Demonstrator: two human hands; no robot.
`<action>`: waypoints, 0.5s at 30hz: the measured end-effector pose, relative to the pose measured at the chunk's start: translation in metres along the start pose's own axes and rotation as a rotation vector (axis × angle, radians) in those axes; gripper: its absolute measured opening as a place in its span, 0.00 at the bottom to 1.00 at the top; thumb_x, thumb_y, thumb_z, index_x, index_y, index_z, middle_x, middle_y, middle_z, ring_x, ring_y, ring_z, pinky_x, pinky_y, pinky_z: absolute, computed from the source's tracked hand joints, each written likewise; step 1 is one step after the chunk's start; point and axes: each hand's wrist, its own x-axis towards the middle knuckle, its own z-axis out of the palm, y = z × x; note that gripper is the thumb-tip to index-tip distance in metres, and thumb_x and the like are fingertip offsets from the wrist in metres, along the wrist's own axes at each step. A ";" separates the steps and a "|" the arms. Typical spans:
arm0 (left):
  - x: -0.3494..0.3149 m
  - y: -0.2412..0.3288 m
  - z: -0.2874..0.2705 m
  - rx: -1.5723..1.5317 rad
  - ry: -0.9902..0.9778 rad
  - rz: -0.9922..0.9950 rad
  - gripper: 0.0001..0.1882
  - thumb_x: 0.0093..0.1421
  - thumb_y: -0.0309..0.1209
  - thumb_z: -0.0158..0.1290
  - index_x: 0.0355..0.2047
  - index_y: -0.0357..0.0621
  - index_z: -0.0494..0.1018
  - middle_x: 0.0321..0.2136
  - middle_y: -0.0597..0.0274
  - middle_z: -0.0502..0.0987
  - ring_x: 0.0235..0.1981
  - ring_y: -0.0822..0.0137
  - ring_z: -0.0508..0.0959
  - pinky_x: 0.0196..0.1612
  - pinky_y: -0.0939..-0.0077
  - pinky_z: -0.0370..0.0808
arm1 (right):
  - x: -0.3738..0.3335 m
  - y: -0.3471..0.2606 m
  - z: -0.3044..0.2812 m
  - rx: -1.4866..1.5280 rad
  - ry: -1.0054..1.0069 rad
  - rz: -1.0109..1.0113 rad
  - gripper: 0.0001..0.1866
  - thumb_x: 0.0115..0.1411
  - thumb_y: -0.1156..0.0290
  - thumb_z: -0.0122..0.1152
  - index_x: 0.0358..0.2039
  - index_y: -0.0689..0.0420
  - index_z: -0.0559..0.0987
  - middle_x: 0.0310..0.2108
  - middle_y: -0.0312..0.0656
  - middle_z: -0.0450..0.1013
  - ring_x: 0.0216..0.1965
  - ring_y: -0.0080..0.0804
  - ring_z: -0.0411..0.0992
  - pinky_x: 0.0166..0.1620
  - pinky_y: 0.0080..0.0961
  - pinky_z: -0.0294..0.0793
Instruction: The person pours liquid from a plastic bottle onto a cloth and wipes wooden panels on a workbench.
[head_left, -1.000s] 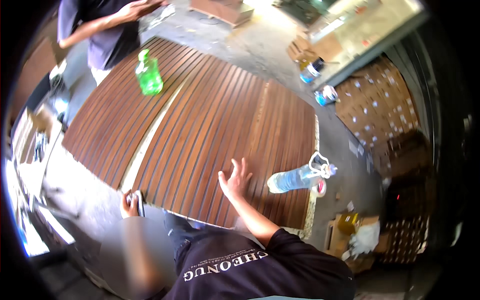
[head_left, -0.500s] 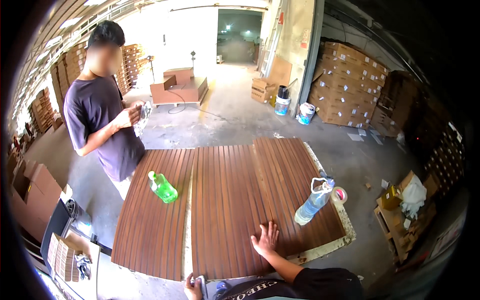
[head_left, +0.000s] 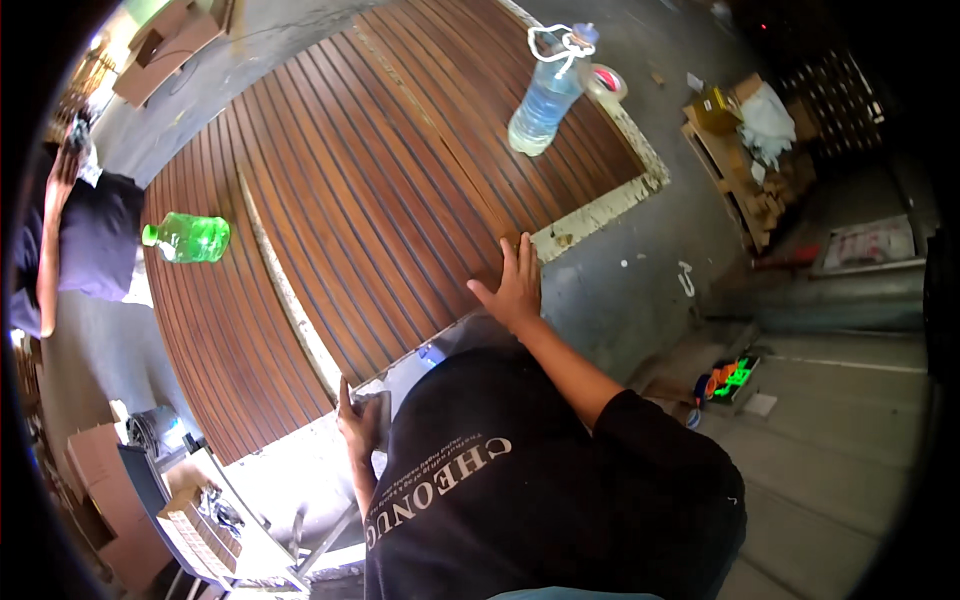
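Dark brown wood fills most of the view: a large ribbed panel (head_left: 370,170) of narrow slats lies flat, with a paler seam running through it from the upper part toward the near edge. The right hand (head_left: 515,285) lies open on the near edge of this panel, palm down, the fingers stretched forward and slightly apart, the thumb pointing to the left. The left hand (head_left: 358,425) is lower, at the near edge of the panel, and it is closed around a small dark flat thing (head_left: 375,408); what this thing is cannot be told. Both arms come from a person in a black shirt with pale letters on it, seen from above. On the left part of the panel a green plastic bottle (head_left: 188,238) lies on its side, well apart from both hands. On the far right part of the panel stands a clear water bottle (head_left: 545,100) with a white cord at its neck, and just beside it lies a roll of tape (head_left: 606,80). At the left rim another person in a dark purple shirt (head_left: 90,245) stands next to the panel. Cardboard boxes (head_left: 740,140) stand on the grey concrete floor to the right.
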 end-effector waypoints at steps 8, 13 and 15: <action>0.002 -0.022 0.007 -0.109 0.013 -0.034 0.38 0.52 0.31 0.60 0.63 0.40 0.58 0.19 0.59 0.74 0.20 0.74 0.69 0.23 0.72 0.70 | -0.002 -0.001 0.023 0.107 0.132 -0.196 0.45 0.42 0.55 0.71 0.58 0.58 0.63 0.57 0.62 0.60 0.57 0.61 0.59 0.57 0.51 0.58; -0.012 0.026 -0.004 -0.003 0.037 -0.105 0.38 0.48 0.43 0.58 0.61 0.51 0.63 0.42 0.43 0.77 0.44 0.52 0.78 0.46 0.61 0.75 | -0.003 0.040 0.018 0.323 0.021 -0.122 0.43 0.42 0.62 0.71 0.58 0.60 0.64 0.56 0.56 0.61 0.59 0.55 0.57 0.62 0.47 0.54; -0.023 0.005 0.003 -0.065 0.184 -0.066 0.40 0.48 0.47 0.62 0.61 0.51 0.64 0.25 0.55 0.77 0.29 0.68 0.78 0.34 0.69 0.74 | -0.015 0.049 0.014 0.420 -0.108 -0.089 0.40 0.45 0.65 0.68 0.59 0.59 0.64 0.58 0.56 0.59 0.61 0.53 0.56 0.63 0.45 0.53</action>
